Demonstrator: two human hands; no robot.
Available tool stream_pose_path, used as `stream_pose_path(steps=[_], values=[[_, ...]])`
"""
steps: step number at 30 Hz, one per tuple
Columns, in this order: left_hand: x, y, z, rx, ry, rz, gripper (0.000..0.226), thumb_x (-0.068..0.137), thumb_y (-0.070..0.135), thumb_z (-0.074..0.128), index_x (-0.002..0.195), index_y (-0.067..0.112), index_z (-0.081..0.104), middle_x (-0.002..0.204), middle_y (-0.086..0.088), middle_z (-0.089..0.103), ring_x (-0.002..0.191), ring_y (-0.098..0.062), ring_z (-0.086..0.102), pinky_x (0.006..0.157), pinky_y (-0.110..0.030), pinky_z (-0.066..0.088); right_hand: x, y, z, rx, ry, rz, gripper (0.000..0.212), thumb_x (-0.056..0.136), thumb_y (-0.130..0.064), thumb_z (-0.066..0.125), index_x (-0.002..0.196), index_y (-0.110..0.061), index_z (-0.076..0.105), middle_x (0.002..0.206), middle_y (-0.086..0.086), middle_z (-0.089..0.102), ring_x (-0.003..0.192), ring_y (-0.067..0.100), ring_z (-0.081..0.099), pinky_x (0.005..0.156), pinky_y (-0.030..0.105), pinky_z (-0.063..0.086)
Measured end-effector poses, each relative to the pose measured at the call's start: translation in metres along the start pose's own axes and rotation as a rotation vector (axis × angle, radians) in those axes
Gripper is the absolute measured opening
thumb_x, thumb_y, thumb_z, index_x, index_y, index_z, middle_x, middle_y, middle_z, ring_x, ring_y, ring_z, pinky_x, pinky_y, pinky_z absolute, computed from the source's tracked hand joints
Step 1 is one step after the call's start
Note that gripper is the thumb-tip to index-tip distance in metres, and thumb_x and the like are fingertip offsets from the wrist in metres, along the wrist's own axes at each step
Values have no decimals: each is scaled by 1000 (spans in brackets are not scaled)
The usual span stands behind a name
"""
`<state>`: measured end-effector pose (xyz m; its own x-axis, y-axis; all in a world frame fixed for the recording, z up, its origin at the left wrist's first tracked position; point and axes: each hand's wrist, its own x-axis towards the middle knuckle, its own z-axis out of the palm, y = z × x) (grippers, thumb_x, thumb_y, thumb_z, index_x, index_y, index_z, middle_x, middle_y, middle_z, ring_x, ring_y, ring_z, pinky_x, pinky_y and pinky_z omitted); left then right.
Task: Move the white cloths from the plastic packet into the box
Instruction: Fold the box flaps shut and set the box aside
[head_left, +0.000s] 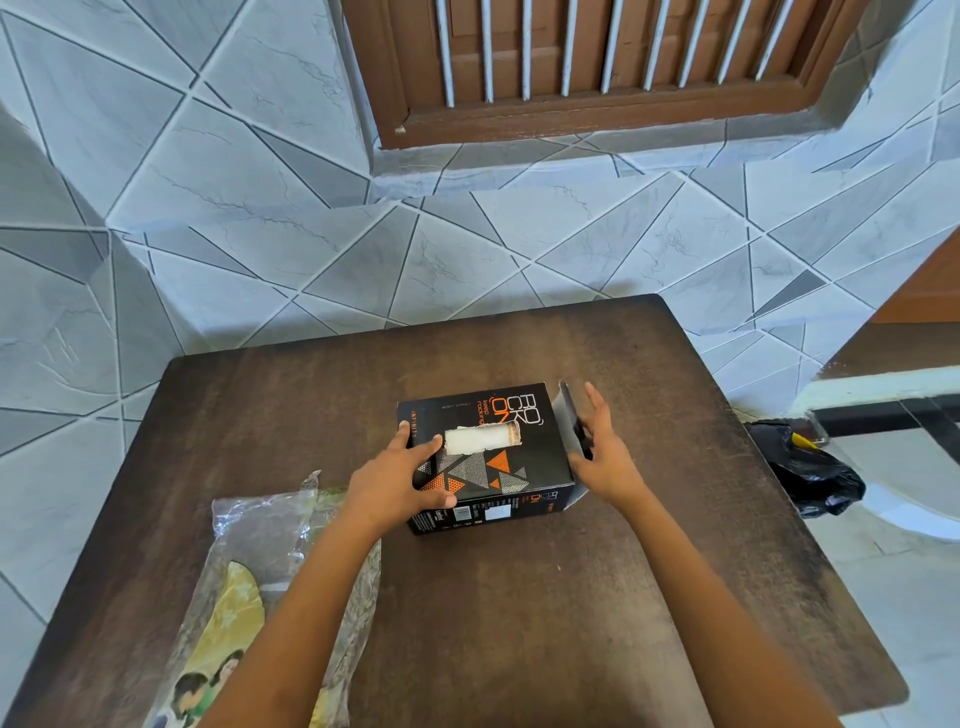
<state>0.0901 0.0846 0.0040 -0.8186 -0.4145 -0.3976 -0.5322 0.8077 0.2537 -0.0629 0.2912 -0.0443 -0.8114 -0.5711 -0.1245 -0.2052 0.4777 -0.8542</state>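
Observation:
A black box (498, 470) with orange and grey triangles lies on its side in the middle of the dark wooden table (519, 623). White cloth (480, 439) shows through a torn slot in the box's top face. My left hand (397, 486) grips the box's left end, thumb on the near side. My right hand (605, 449) presses flat against the open flap (571, 421) at the right end. The clear plastic packet (260, 561) with a printed yellow card lies at the near left, partly under my left forearm.
A black plastic bag (808, 470) lies on the floor past the table's right edge. Patterned grey tiles cover the wall behind, and a brown barred window is above. The table's right and near edges are close.

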Motion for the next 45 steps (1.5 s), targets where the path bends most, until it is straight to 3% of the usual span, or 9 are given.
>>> stream_pose_path(steps=[4, 10, 22, 26, 30, 33, 37, 41, 45], values=[[-2, -1, 1, -19, 5, 7, 83, 75, 56, 65, 144, 39, 22, 159, 0, 0, 139, -26, 31, 103, -45, 39, -9, 3, -10, 303, -91, 70, 58, 90, -1, 48, 142, -18, 30, 148, 1, 35, 135, 15, 32, 109, 31, 29], [0, -1, 3, -28, 10, 4, 84, 75, 56, 65, 144, 39, 21, 159, 1, -1, 139, -27, 31, 104, -47, 38, 1, -5, -6, 157, 171, 143, 40, 89, -9, 56, 128, -13, 54, 131, 11, 58, 123, 21, 53, 104, 30, 37], [-1, -4, 5, -66, 20, 4, 83, 75, 54, 66, 143, 41, 22, 159, 2, -1, 139, -27, 31, 104, -46, 39, 0, -21, 19, 233, 322, 225, 35, 90, -6, 52, 125, -9, 56, 126, 11, 61, 112, 19, 59, 99, 31, 45], [-2, -3, 4, -66, 22, 6, 83, 74, 54, 67, 143, 40, 23, 159, 2, -1, 139, -27, 31, 104, -46, 39, 0, -17, 24, 243, 319, 249, 34, 92, -5, 47, 123, -12, 58, 121, 13, 65, 93, 14, 55, 74, 24, 49], [-3, -1, 2, -56, 21, 3, 83, 74, 53, 67, 144, 38, 24, 159, 1, 0, 140, -26, 29, 105, -46, 38, -3, -16, 29, 465, 237, 299, 36, 94, -4, 41, 126, -9, 55, 123, 8, 61, 97, 15, 57, 63, 11, 49], [-2, 0, 2, -50, 29, 5, 84, 73, 54, 68, 143, 38, 25, 159, 0, 2, 140, -27, 30, 104, -45, 38, -7, -18, 33, 611, 193, 322, 40, 91, -5, 45, 130, -12, 50, 123, 4, 60, 99, 18, 61, 69, 18, 55], [-5, -4, 7, -98, 56, 12, 82, 73, 58, 65, 143, 41, 25, 159, 4, 1, 140, -25, 29, 103, -44, 39, -19, -19, 25, 324, -30, 208, 66, 86, -16, 59, 144, -17, 27, 141, 3, 47, 122, 17, 49, 107, 38, 39], [-15, -8, 21, 3, 218, 51, 69, 79, 61, 53, 140, 38, 33, 157, 1, 16, 142, -21, 22, 103, -43, 40, -35, -21, 24, -247, -90, -1, 92, 80, -41, 66, 147, -13, 10, 155, -1, 18, 140, 15, 24, 112, 33, 27], [-19, -5, 35, 83, 322, 110, 55, 89, 53, 41, 138, 31, 40, 150, -1, 36, 138, -20, 32, 107, -38, 34, -40, -25, 30, -370, 10, -25, 80, 82, -46, 62, 145, -14, 24, 157, -1, 14, 139, 17, 30, 105, 32, 38]])
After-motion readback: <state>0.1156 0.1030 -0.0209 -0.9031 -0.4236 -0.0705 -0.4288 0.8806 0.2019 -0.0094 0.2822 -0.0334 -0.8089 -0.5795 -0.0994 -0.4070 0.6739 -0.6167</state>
